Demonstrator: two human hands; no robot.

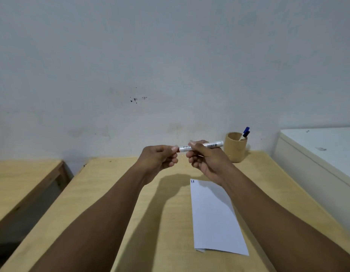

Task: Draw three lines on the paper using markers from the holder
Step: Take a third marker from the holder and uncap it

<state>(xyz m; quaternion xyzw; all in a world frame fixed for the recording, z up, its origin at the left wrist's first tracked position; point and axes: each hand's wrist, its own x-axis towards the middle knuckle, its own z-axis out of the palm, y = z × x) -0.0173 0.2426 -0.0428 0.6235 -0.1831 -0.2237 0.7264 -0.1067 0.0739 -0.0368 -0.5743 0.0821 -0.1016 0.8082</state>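
Both hands raised above wooden table [103,193]. Right hand [204,160] grips white marker [201,146] barrel, held level; left hand [160,158] pinches its left end. Paper [213,218] lies near right, two small marks at far corner. Holder [235,147] far right, two markers inside.

My wooden desk [103,193], 2nd wooden table [23,179] at left, white cabinet [317,154] at right, marked grey wall [150,65] behind.

A pale, scuffed wall [170,55] with dark specks near its centre backs a light wooden table [103,193] — flanked at its left edge by a second wooden table [23,179] and at its right edge by a white cabinet [317,154].
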